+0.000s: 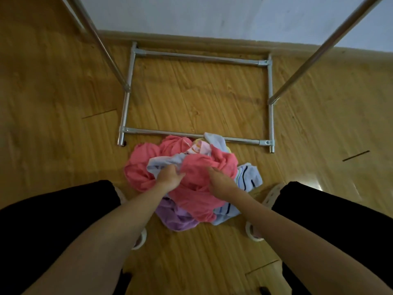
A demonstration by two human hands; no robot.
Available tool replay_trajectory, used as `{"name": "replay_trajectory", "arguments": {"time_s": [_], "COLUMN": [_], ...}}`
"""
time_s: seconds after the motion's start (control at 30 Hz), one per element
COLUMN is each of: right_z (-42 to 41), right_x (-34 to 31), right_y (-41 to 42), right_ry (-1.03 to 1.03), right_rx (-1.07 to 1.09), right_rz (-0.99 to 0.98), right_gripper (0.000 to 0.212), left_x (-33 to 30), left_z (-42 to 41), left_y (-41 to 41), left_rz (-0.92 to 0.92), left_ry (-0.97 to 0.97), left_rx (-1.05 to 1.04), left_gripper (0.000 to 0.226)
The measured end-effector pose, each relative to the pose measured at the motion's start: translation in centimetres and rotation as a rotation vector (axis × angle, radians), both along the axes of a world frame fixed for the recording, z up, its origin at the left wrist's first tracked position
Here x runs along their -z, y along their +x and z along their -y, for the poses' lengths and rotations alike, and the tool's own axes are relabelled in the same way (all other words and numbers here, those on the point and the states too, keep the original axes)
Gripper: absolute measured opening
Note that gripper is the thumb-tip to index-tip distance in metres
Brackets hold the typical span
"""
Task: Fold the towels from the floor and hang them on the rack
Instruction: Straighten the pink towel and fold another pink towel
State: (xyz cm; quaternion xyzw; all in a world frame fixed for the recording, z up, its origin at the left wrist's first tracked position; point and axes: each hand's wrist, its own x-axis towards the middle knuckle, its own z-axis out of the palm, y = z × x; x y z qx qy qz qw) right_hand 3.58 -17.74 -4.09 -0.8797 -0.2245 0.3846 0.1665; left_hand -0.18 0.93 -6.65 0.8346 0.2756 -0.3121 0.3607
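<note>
stage: start, judged | towel pile [187, 179] unfolded on floor [63, 124] | rack [197, 58] base bare, rails unseen | left hand [169, 177] and right hand [221, 184] gripping pink towel [197, 167] | left: all folding, hanging

- The heap of towels [187, 179] lies on the floor [63, 133] at the centre, between the person's two knees at 8 and 4 o'clock.
- The rack's base frame [196, 133] sits on the floor just beyond the heap at 12 o'clock; its near bar touches the heap's far edge.
- The wall [212, 15] stands behind the rack, further toward 12.
- The left hand [169, 176] rests on the heap at its 9 o'clock side, the right hand [221, 184] at its 3 o'clock side.
</note>
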Motion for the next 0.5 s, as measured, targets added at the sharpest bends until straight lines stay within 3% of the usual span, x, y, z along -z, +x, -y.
{"name": "replay_trajectory", "arguments": {"time_s": [0.27, 0.33, 0.5], "right_z": [-1.3, -1.2, -0.6], "right_x": [1.2, 0.8, -1.7], "right_y": [-1.0, -1.0, -0.4], "right_ry": [-0.017, 0.004, 0.022], "right_rx": [0.07, 0.114, 0.147], "right_rz": [0.022, 0.019, -0.061], "right_gripper": [0.052, 0.052, 0.053], "left_x": [2.0, 1.5, -2.2], "left_z": [2.7, 2.9, 2.9], "left_y": [-1.0, -1.0, -1.3], "left_rz": [0.086, 0.179, 0.471], "left_ry": [-0.037, -0.03, -0.067], "left_rx": [-0.371, -0.454, -0.436], "left_gripper": [0.017, 0.017, 0.007]}}
